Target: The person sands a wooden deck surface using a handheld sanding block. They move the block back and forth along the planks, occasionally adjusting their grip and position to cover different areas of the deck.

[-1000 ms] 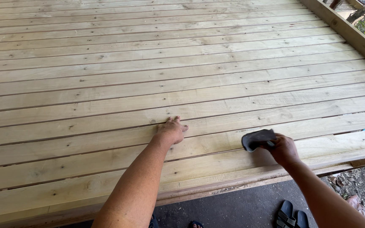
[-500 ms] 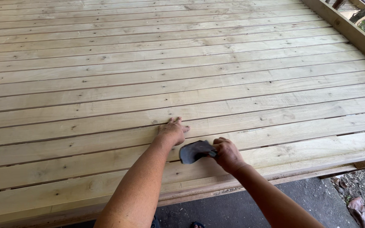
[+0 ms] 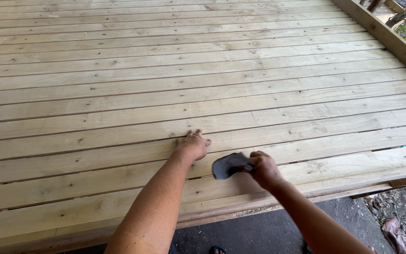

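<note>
My left hand [image 3: 193,145] rests flat, fingers spread, on a plank of a pale wooden deck [image 3: 175,84]. Just to its right, my right hand [image 3: 263,169] grips a dark grey sheet of sandpaper [image 3: 229,164] and presses it against a plank near the deck's front edge. The sheet is slightly blurred. Both forearms reach in from the bottom of the head view.
The deck's long planks run left to right with narrow gaps and knots. A raised wooden beam [image 3: 386,35] borders the far right side. Below the front edge lies dark ground [image 3: 259,235] with gravel and a rag [image 3: 395,230] at the right.
My right hand has slid the sandpaper left along the plank, from far right to close beside my left hand. My left hand has stayed in place.
</note>
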{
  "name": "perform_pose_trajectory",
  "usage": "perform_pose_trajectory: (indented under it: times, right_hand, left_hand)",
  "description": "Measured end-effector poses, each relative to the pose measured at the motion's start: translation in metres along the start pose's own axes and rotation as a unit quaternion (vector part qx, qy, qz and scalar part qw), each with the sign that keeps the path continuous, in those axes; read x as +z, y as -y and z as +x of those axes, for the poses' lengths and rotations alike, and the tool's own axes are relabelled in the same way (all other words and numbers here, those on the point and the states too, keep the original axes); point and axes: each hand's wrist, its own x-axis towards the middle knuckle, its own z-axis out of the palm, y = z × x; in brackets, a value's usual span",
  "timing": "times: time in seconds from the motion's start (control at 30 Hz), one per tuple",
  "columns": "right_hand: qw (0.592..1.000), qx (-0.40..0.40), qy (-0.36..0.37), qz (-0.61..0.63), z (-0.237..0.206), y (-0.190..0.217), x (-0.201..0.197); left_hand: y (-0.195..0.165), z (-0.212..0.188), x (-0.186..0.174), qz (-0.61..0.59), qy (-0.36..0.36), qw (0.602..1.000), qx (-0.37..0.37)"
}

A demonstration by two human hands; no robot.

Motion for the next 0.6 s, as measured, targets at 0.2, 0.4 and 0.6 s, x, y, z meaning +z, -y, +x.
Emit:
perform_pose_trajectory:
  times: [0.2,0.4,0.6]
  right_hand:
    - [0.991,-0.119,-0.067,-0.007,-0.004,0.008,0.007]
    - [0.992,-0.062,-0.109,-0.032,-0.023,-0.039,-0.031]
    - [0.985,-0.152,-0.082,0.001,-0.006,0.046,0.030]
  left_hand:
    - [-0.001,-0.008,-0.004,-0.007,0.006,1.000,-0.006]
    - [0.001,0.000,-0.004,-0.062,0.001,0.998,-0.029]
    - [0.002,-0.001,-0.008,-0.048,0.012,0.999,-0.021]
